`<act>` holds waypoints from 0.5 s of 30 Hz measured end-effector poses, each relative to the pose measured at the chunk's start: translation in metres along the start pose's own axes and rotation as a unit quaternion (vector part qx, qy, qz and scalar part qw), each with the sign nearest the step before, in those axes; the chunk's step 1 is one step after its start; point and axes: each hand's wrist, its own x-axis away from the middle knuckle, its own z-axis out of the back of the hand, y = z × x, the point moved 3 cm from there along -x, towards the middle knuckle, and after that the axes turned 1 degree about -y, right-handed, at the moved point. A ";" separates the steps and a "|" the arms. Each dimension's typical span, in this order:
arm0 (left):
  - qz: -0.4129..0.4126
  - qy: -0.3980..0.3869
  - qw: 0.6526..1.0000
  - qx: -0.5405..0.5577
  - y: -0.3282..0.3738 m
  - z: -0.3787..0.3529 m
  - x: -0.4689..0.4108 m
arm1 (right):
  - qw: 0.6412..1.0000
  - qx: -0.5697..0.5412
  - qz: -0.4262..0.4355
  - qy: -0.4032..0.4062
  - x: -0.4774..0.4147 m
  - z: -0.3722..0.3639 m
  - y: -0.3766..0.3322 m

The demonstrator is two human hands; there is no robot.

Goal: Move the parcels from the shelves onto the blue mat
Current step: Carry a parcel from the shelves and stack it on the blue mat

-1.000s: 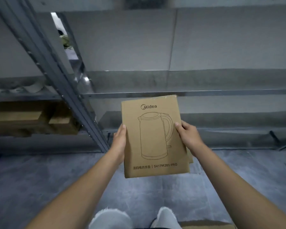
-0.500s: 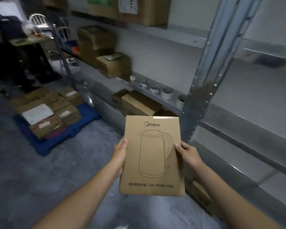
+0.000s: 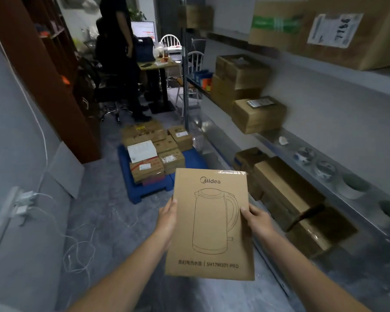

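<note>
Both hands, the left hand (image 3: 167, 218) and right hand (image 3: 258, 219), are gripping the kettle box (image 3: 212, 224) by its sides, carrying it toward the blue mat (image 3: 149, 191), where the near edge probably offers room.

The floor (image 3: 113, 221) is grey, mottled concrete, dimly lit. A pale grey wall (image 3: 14, 136) runs along the left, with a white cable (image 3: 43, 140) trailing down it to a power strip (image 3: 20, 201) and looping across the floor. Beside it stands a reddish-brown cabinet (image 3: 54, 82). At the far end a wooden worktop (image 3: 158, 64) carries a lit monitor (image 3: 144, 30), with a white spindle-back chair (image 3: 170, 40) behind and a black office chair (image 3: 108, 86) in front. A person in dark clothes (image 3: 122, 52) stands there. The far objects are blurred, perhaps bags.
</note>
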 end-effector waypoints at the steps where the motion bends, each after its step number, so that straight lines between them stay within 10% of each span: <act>1: 0.000 0.004 1.000 0.001 0.005 -0.004 -0.012 | 1.000 -0.001 0.000 -0.004 -0.016 0.000 -0.005; 15: 0.019 0.054 0.997 0.046 0.107 -0.076 -0.206 | 0.992 0.034 0.044 -0.110 -0.281 -0.005 -0.109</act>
